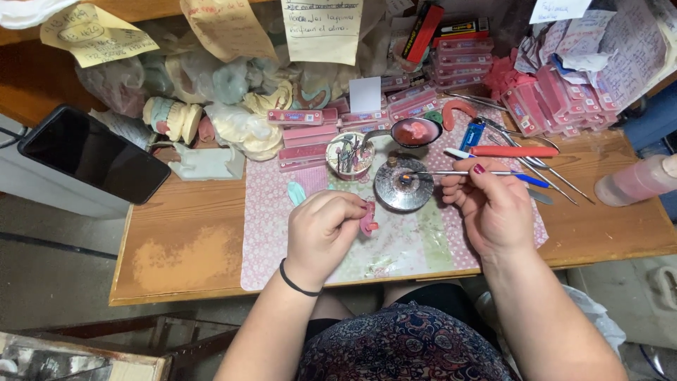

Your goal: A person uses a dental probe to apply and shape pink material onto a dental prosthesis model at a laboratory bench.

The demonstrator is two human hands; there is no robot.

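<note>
My left hand (321,229) is closed around a small pink wax denture piece (368,218), held just above the patterned mat (412,243). My right hand (490,204) grips a thin metal instrument (451,173) whose tip reaches left over the flame of a small round metal burner (403,185). A black band circles my left wrist.
A ladle with pink wax (412,132), a cup of tools (350,154), a red-handled knife (511,151) and metal instruments (557,176) lie behind the burner. Pink wax boxes (557,99), plaster casts (240,127), a dark phone (94,153) and a pink bottle (635,180) crowd the wooden bench.
</note>
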